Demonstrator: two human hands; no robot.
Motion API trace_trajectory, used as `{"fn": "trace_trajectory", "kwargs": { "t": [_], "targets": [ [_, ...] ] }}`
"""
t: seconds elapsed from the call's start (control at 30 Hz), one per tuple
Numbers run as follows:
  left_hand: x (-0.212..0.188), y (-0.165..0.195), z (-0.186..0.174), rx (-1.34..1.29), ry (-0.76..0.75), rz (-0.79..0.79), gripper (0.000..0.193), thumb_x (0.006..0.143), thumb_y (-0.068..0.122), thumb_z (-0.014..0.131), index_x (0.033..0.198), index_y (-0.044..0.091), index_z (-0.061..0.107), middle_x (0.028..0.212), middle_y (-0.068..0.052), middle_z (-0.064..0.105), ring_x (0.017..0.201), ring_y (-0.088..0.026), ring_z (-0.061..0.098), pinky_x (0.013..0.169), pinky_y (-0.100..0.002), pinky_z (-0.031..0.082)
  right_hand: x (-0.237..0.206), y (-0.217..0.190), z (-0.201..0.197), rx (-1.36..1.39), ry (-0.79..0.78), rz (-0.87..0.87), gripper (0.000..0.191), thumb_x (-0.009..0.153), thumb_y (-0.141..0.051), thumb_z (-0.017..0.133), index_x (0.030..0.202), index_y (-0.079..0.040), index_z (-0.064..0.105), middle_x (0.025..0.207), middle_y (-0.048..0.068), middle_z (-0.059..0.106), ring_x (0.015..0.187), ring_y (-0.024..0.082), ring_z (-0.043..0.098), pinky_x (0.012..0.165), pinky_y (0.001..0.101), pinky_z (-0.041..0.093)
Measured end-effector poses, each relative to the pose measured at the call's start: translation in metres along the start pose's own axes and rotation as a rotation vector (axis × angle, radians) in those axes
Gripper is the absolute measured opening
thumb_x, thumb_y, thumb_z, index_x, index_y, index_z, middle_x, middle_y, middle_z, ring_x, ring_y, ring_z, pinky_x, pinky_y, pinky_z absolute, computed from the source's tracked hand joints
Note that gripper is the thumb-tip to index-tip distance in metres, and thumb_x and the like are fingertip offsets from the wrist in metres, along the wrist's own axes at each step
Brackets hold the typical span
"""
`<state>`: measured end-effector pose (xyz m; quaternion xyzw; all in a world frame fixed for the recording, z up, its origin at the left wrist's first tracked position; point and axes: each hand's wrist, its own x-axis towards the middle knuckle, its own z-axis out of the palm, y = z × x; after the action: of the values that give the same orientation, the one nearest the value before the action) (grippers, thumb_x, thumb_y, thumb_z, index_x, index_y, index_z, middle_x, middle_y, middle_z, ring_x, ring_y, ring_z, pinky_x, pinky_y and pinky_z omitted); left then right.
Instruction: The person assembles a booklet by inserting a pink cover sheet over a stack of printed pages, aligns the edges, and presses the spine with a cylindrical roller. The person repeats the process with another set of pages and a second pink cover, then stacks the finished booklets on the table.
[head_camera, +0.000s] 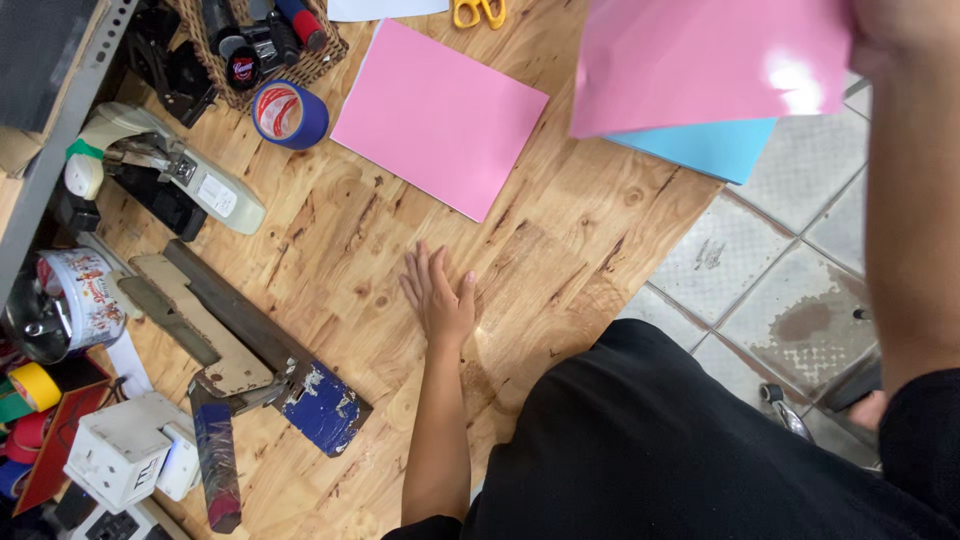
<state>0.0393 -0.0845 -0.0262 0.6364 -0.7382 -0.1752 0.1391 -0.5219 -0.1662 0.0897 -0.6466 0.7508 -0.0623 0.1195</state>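
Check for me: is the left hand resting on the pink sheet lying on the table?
No, the left hand lies flat on bare wood of the table, apart from the pink sheet.

Right hand (905, 30) cut off at top edge, fingers perhaps behind raised pink sheet (710, 60).

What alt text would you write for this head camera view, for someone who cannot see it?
A person's left hand lies flat on a wooden table, while the right hand lifts glossy pink sheets over a blue sheet. Another pink paper sheet lies on the table, near a blue tape roll.
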Motion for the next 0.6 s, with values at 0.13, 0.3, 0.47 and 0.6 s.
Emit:
{"fn": "trace_trajectory", "kwargs": {
  "t": [0.13, 0.3, 0.47, 0.6],
  "targets": [
    [0.008, 0.019, -0.022, -0.092, -0.025, -0.043, 0.064, 0.090, 0.039, 0.069, 0.145, 0.015, 0.048, 0.167, -0.012, 0.026, 0.157, -0.034, 0.011, 0.126, -0.054, 0.000, 0.018, -0.023, 0.015, 0.060, 0.004, 0.045, 0.010, 0.108, 0.000, 0.063, 0.117, 0.004, 0.065, 0.095, 0.015, 0.071, 0.078, 0.019, 0.069, 0.069, 0.0337, 0.058],
    [0.059, 0.083, -0.058, -0.237, -0.338, -0.320, 0.055, 0.095, 0.046, 0.058, 0.142, 0.017, 0.054, 0.153, -0.003, 0.052, 0.143, -0.024, 0.048, 0.120, -0.051, 0.036, -0.007, -0.046, -0.001, 0.470, 0.143, -0.017, 0.012, 0.108, -0.002, 0.065, 0.119, 0.003, 0.065, 0.098, 0.014, 0.072, 0.081, 0.019, 0.070, 0.071, 0.0338, 0.059],
    [0.111, 0.145, -0.085, -1.389, -0.437, -0.011, 0.063, 0.099, 0.046, 0.067, 0.143, 0.008, 0.046, 0.140, -0.017, 0.056, 0.122, -0.027, 0.065, 0.105, -0.045, 0.057, -0.080, -0.089, -0.012, 1.308, 0.089, -0.252, 0.015, 0.107, -0.004, 0.067, 0.121, 0.003, 0.065, 0.101, 0.013, 0.072, 0.083, 0.018, 0.070, 0.074, 0.0339, 0.060],
    [0.108, 0.160, -0.088, -1.360, -0.476, 0.069, 0.047, 0.099, 0.031, 0.075, 0.127, -0.005, 0.064, 0.119, -0.019, 0.071, 0.111, -0.025, 0.070, 0.101, -0.041, 0.059, -0.128, -0.123, 0.019, 1.447, -0.067, 0.015, 0.041, 0.091, -0.004, 0.068, 0.132, -0.001, 0.063, 0.110, 0.014, 0.075, 0.096, 0.019, 0.074, 0.088, 0.0371, 0.063]
  ]
}}
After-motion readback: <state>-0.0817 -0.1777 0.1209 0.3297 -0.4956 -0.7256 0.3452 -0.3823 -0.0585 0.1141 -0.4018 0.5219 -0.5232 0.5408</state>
